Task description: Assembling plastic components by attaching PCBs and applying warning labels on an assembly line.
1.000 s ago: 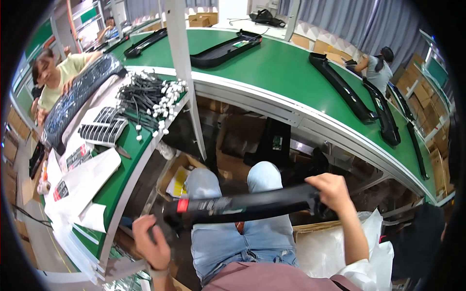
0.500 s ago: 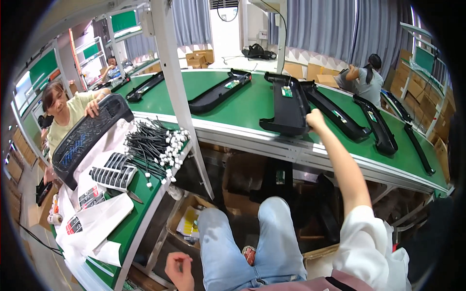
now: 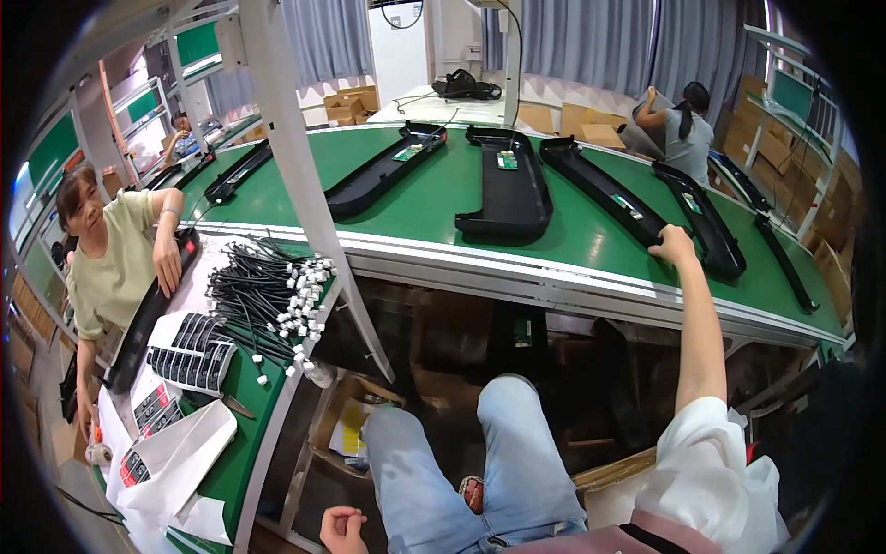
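My right hand [image 3: 676,245] reaches over the bench and grips the near end of a long, narrow black plastic housing [image 3: 604,192] with a small circuit board in it. To the left of that lies a wider black housing [image 3: 521,198] with a green circuit board [image 3: 507,160]. Just right of my hand is another narrow black housing [image 3: 711,231], also with a board. Low by my left thigh, my left hand [image 3: 342,529] is held with its fingers curled in; no object shows in it.
More black housings lie along the green bench [image 3: 425,203]. A white post [image 3: 300,157] stands at left. On the side table [image 3: 217,485] are black cables with white connectors [image 3: 268,295], sticker sheets [image 3: 192,353] and scissors. A co-worker [image 3: 115,249] handles a black housing [image 3: 148,319] there.
My right hand has moved from the wide housing to the narrow one on its right. The co-worker has lowered and turned the housing at the side table. The view has shifted slightly.
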Available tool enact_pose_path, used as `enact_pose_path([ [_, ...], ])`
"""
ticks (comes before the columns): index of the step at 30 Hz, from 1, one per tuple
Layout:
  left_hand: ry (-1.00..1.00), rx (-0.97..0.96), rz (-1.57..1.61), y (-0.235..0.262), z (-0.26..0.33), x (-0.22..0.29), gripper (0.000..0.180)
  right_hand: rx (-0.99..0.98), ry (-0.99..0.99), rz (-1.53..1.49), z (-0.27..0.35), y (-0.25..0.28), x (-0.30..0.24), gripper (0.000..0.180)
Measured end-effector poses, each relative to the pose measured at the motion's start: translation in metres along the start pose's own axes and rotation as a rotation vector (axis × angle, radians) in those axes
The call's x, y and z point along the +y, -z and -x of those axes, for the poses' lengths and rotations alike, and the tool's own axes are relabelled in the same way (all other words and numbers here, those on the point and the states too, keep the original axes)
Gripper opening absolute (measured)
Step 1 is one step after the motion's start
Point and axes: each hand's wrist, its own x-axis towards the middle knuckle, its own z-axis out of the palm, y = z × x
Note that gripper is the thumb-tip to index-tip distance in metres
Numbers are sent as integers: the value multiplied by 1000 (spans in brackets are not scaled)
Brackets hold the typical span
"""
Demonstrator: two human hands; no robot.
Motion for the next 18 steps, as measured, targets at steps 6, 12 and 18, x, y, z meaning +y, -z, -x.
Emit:
enact_pose_path([
  [6,-223,-168,45,-76,-47,5,6,363,404,-284,76,45,-48,29],
  [12,-58,-932,375,-237,-40,79,54,629,532,-438,216,85,-114,21],
  [18,-399,-774,401,-317,3,119,79,595,611,-478,379,61,-161,16],
])
